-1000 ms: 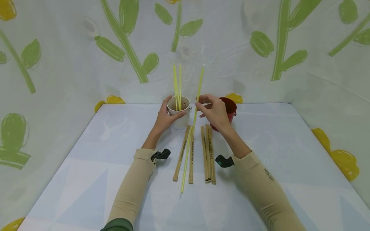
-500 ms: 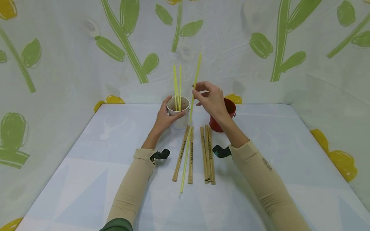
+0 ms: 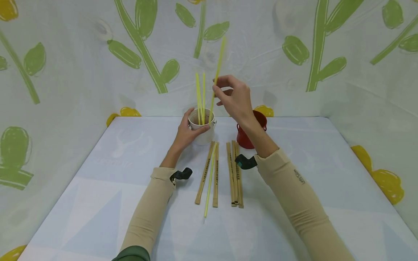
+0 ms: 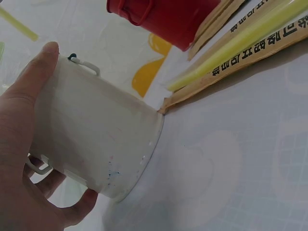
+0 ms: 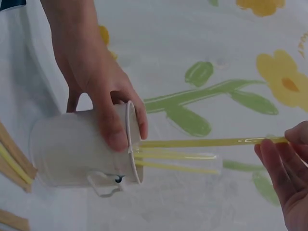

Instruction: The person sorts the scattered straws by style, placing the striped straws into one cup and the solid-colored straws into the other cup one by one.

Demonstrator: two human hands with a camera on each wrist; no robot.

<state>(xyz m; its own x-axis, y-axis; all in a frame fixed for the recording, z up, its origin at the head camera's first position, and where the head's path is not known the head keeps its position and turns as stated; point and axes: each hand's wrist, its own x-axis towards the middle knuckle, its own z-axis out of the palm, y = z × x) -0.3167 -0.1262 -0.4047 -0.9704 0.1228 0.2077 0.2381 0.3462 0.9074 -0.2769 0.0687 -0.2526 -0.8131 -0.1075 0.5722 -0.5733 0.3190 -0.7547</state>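
My left hand [image 3: 185, 137] grips a small white metal bucket [image 3: 205, 137] round its side and rim; the left wrist view shows thumb and fingers round its wall [image 4: 96, 125]. Several thin yellow straws [image 3: 197, 96], seemingly in clear wrappers, stand in it. Between thumb and fingertips, my right hand [image 3: 236, 96] pinches another yellow straw [image 3: 219, 61] above the bucket. That straw leans slightly, its lower end at the bucket's mouth on the right side. In the right wrist view, the held straw [image 5: 211, 142] runs from the fingers to the bucket's opening.
A red bucket [image 3: 244, 139] stands to the right, partly behind the right forearm. One loose yellow straw [image 3: 209, 185] lies among slim brown paper packets [image 3: 216, 181] with printed writing. More brown packets [image 3: 232, 177] lie just right of these. A flower-printed cloth [image 3: 254, 54] rises behind the table.
My right hand has risen and moved left with the straw, bringing its lower end from over the packets to the white bucket's mouth. The left hand and bucket stay in place.
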